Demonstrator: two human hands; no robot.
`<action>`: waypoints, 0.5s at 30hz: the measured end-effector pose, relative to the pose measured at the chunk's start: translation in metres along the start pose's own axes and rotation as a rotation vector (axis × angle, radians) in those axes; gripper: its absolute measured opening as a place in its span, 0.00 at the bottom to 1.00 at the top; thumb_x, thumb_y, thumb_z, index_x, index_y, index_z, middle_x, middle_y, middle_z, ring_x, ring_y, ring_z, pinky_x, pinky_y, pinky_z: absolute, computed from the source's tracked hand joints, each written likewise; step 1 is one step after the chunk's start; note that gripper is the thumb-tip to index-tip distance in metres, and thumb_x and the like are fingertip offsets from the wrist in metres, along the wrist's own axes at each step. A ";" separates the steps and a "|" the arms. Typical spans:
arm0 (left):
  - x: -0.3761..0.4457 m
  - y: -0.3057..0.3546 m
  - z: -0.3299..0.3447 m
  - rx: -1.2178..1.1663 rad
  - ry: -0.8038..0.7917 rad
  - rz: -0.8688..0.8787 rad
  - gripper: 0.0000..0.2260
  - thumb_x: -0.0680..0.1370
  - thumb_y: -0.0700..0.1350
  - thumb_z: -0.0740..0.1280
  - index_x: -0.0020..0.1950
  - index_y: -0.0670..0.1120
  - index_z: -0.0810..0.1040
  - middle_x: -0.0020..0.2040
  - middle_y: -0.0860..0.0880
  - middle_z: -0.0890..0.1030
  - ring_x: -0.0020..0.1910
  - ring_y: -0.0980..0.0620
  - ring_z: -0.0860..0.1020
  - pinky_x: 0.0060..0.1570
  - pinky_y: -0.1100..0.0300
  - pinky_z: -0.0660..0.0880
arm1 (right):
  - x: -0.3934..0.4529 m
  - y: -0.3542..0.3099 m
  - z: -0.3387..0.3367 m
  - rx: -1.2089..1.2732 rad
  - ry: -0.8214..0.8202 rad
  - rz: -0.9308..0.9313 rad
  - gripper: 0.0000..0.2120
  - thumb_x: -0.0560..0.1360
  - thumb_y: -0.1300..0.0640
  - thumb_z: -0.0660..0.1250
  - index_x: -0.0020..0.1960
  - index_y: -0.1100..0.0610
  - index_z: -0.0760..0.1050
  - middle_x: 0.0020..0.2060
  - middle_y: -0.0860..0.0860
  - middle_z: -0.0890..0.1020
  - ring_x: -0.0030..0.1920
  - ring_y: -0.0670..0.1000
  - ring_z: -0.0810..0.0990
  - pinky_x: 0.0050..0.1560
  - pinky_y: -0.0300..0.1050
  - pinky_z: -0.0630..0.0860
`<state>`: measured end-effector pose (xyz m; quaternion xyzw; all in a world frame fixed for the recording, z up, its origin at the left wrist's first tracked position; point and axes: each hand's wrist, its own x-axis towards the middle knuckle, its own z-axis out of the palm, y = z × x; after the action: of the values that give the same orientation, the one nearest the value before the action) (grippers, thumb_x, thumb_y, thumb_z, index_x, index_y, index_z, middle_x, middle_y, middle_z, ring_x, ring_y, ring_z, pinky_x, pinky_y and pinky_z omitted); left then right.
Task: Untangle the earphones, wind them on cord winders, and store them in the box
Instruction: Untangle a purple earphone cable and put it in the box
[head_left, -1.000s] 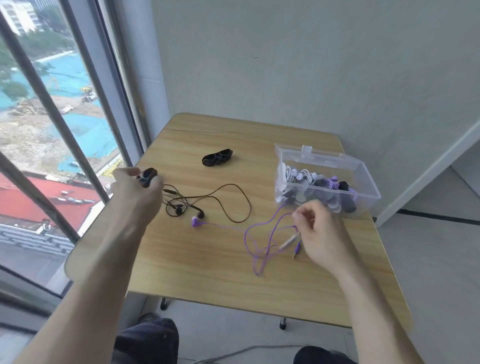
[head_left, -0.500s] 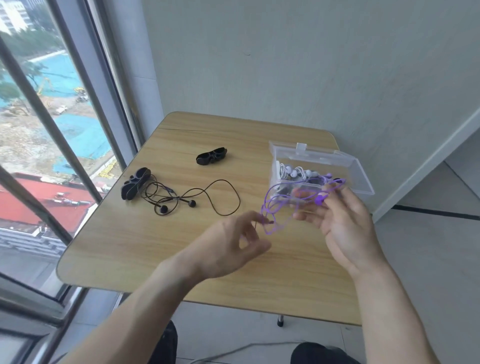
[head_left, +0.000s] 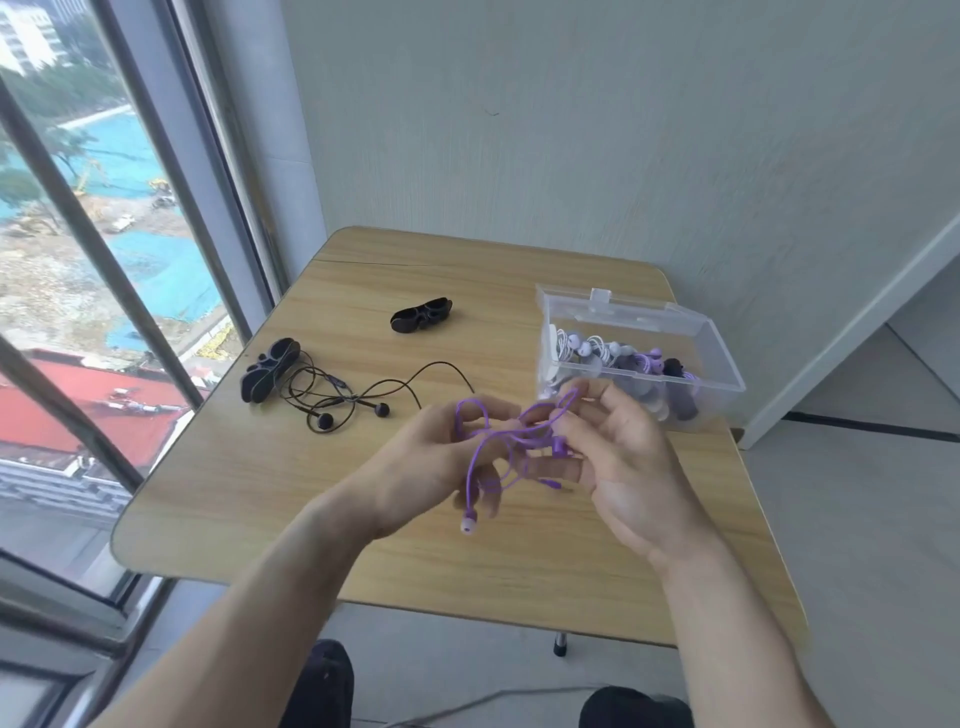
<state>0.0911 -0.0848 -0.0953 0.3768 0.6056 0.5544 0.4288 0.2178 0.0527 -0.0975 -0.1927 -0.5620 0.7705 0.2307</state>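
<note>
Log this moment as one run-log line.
stage: untangling | both hands' grip: purple earphones, held above table | black earphones: loose beside winder | spare winder: unused | box: open

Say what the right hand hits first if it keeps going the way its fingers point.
Probably the clear box: the right hand, pinching the purple earphones, points up and away toward its near wall. Depth is unclear.
</note>
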 end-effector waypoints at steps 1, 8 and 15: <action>0.001 0.001 -0.002 0.018 0.048 -0.010 0.06 0.81 0.45 0.66 0.52 0.45 0.80 0.33 0.47 0.80 0.26 0.49 0.71 0.30 0.56 0.71 | 0.000 -0.001 0.000 -0.030 0.032 -0.003 0.05 0.80 0.70 0.62 0.53 0.62 0.73 0.42 0.59 0.84 0.41 0.58 0.84 0.34 0.49 0.81; 0.003 -0.004 -0.032 -0.035 0.429 -0.007 0.09 0.82 0.41 0.63 0.46 0.41 0.81 0.27 0.47 0.74 0.23 0.50 0.63 0.26 0.60 0.57 | 0.003 -0.013 -0.019 -0.190 0.175 -0.095 0.06 0.80 0.66 0.64 0.48 0.60 0.80 0.35 0.53 0.83 0.33 0.55 0.82 0.29 0.44 0.78; -0.006 0.000 -0.046 -0.186 0.215 -0.056 0.31 0.59 0.39 0.65 0.64 0.43 0.77 0.58 0.39 0.82 0.54 0.44 0.81 0.57 0.48 0.75 | 0.005 -0.009 -0.021 -0.154 0.105 -0.071 0.09 0.83 0.62 0.60 0.51 0.64 0.78 0.38 0.58 0.84 0.39 0.57 0.85 0.40 0.46 0.82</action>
<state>0.0498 -0.1069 -0.0938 0.2567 0.6045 0.6331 0.4097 0.2263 0.0746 -0.0949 -0.2299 -0.6132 0.7054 0.2713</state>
